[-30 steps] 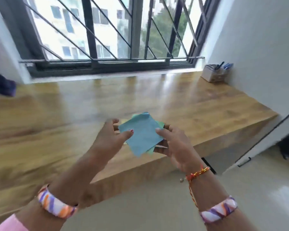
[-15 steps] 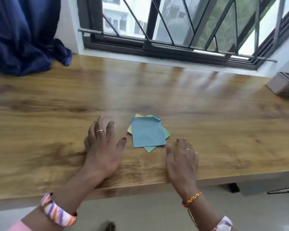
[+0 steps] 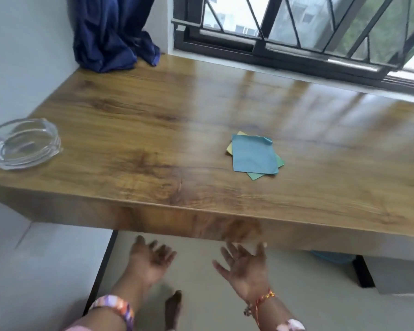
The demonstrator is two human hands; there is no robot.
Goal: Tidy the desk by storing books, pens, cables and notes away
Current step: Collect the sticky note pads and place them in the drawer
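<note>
Both hands, left (image 3: 151, 259) and right (image 3: 245, 263), have dropped below the desk's (image 3: 129, 120) front edge, fingers spread and empty, leaving the notes (image 3: 253, 156) mid-desk, not stored

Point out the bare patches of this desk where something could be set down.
The widest free patch on the desk lies between the glass dish at the left edge and the sticky notes. Another runs right of the notes along the window frame. The back left corner is crowded by the blue curtain. Both hands hang below the front edge.
</note>
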